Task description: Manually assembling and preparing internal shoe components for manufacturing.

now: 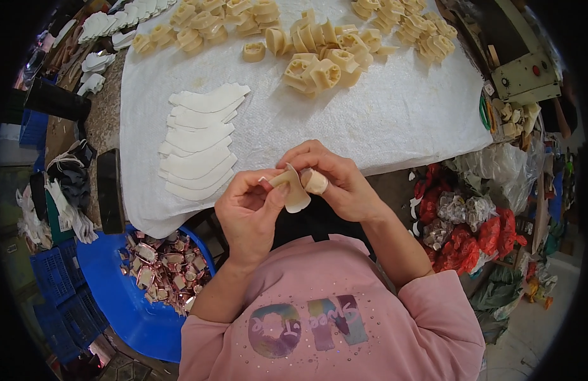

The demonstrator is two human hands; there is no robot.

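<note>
In front of my chest, just off the table's near edge, both hands are on a curved cream piece point(295, 195) with a flared lower end. My left hand point(251, 213) pinches it from the left, thumb across its face. My right hand point(337, 184) is closed at its upper right edge; a pale wrap point(315, 182) covers the thumb. Whether the piece is one layer or two is unclear. To the left on the table, several white curved cut pieces point(199, 149) lie in an overlapping column.
Piles of beige moulded blocks point(326, 73) stand on the white-covered table point(395, 127). At lower left, a blue basin point(103, 279) holds shiny pinkish pieces. A dark phone-like slab point(108, 190) is at the table's left. Red and clear plastic bags point(462, 244) lie at right, below a control box point(527, 75).
</note>
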